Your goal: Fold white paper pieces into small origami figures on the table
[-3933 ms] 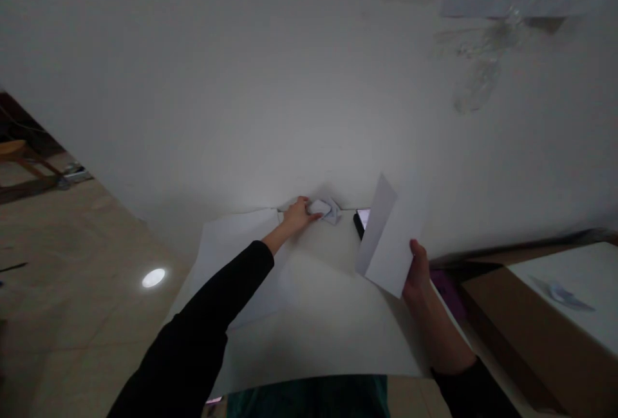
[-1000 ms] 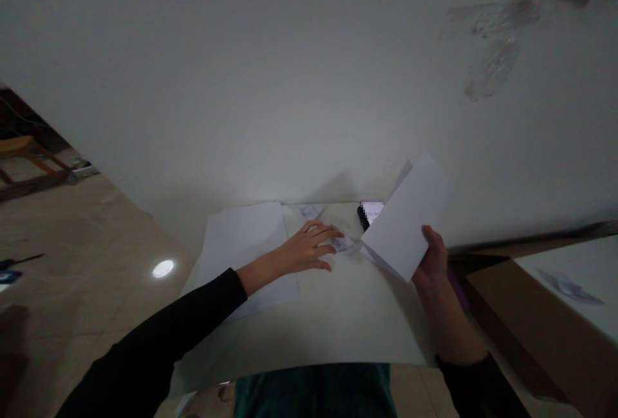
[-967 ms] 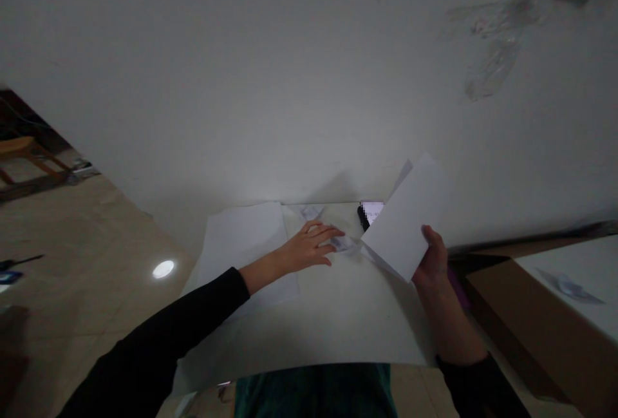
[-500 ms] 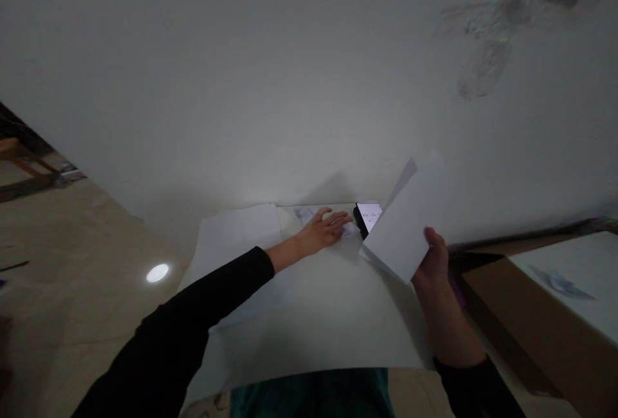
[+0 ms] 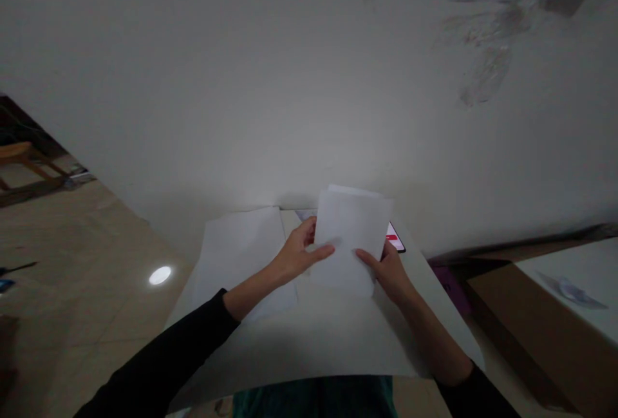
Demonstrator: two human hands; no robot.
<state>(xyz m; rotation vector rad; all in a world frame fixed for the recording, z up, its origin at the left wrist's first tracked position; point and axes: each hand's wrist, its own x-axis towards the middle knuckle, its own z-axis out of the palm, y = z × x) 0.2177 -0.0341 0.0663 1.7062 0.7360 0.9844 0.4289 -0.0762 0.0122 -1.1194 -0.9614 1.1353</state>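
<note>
1. Paper (image 5: 350, 244), a doubled white sheet, is held up between our two hands, over the middle of the tabletop (image 5: 333, 341).
2. Our left hand (image 5: 295, 256) is closed on the paper's left edge, with the thumb lying across its face.
3. Our right hand (image 5: 389, 274) grips its lower right edge, with the thumb pressed on the face and the fingers behind.
4. Just left of our hands, a flat white sheet (image 5: 239, 260) lies on the tabletop.
5. At the far edge, a phone (image 5: 396, 238) with a lit screen lies just beyond the paper, partly hidden by it.
6. Beside the paper's far left corner, a bluish crumpled scrap (image 5: 305, 214) barely shows.
7. Right of the tabletop stands a cardboard box (image 5: 526, 321) with a white top; a tiled floor (image 5: 82, 334) spreads to the left.
</note>
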